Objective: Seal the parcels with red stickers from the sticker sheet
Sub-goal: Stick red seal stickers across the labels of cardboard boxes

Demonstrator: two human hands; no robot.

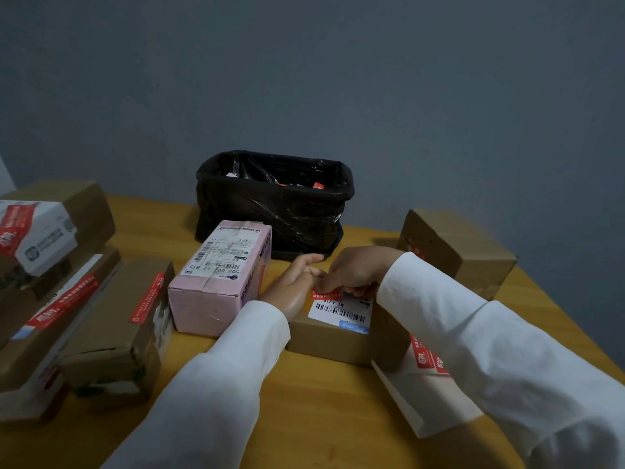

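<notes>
Wooden table [338, 418] w/ parcels. Right hand [355, 270] pinches red sticker [326, 293] onto brown parcel [333, 336]; left hand [294, 286] lies relaxed beside, steadying. Sticker's thin, floppy: hold by edge.

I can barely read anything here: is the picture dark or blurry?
Head view: dim, soft room light; glare streaks on the black plastic bin liner; small print on the pink cardboard box is unreadable; table edges bow from the wide lens; the white sleeves look brightest.

Single head-worn wide-angle view, looking forward and down across the bench [338, 418] toward the wall [338, 79]; hands close below.
</notes>
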